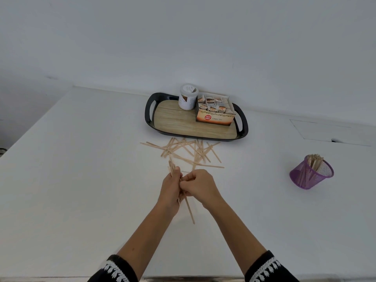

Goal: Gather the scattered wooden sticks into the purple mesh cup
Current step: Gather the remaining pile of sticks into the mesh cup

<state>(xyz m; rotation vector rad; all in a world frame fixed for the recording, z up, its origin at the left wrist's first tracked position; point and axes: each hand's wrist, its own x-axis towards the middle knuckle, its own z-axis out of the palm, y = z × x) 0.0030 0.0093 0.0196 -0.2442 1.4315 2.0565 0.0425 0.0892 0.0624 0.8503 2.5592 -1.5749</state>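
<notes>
Several thin wooden sticks lie scattered on the white table just in front of the tray. My left hand is closed around a bundle of sticks whose ends poke out above and below the fist. My right hand presses against the left one, its fingers pinched on the same bundle. The purple mesh cup stands far to the right, tilted toward me, with several sticks inside it.
A black tray with a wood-look base sits at the back against the wall; it holds a white jar and an open box of tea bags. The table's left edge runs diagonally at the left.
</notes>
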